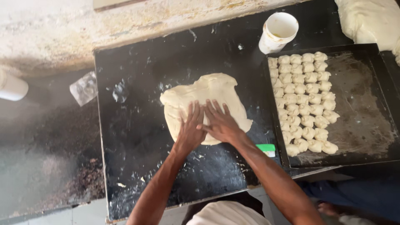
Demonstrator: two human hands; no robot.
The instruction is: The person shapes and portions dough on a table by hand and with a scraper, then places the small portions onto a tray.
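I see both hands lying flat and open on the near part of a pale slab of dough [206,100], which spreads away from them across the black worktop [137,137]. The left hand [191,125] and right hand [220,121] sit side by side, fingers spread, thumbs seemingly overlapping, though I can't be sure. To the right stands a dark tray [366,125] of small dough pieces [304,104], with a white cup [278,32] beyond it.

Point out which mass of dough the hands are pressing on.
The flattened dough sheet mid-board, under the left hand and right hand. The other big dough mass lies untouched at the top right corner, beyond the tray.
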